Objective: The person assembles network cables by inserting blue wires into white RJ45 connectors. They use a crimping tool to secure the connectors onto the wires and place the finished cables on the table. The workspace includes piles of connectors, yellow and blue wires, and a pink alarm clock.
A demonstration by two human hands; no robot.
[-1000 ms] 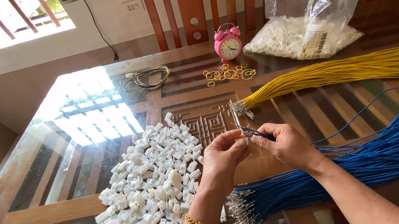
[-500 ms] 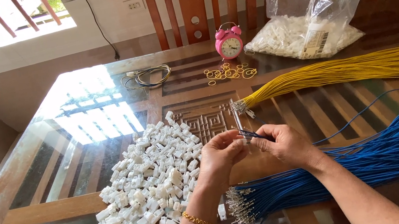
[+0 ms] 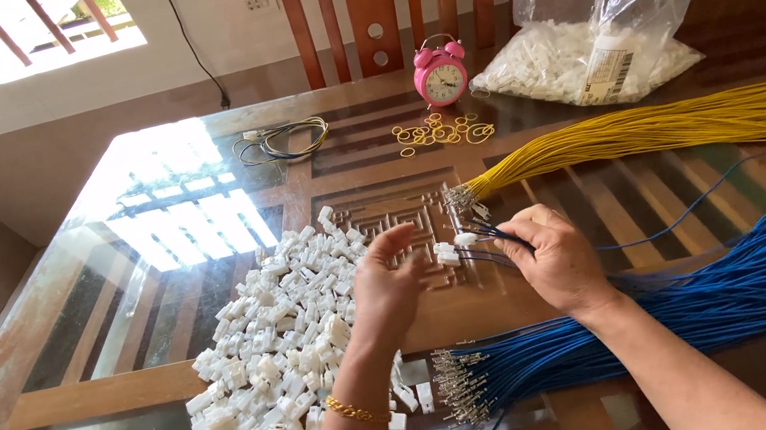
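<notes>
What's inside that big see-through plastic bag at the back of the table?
The clear plastic bag holds a heap of small white plastic pieces, and a label shows at its front. Anything under the heap or behind the label is hidden.

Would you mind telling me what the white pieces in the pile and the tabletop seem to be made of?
The white pieces look like moulded plastic: uniform, opaque, blocky, faintly glossy. The tabletop appears to be clear glass over a brown wooden frame: it mirrors the window, and slats show through it.
</notes>
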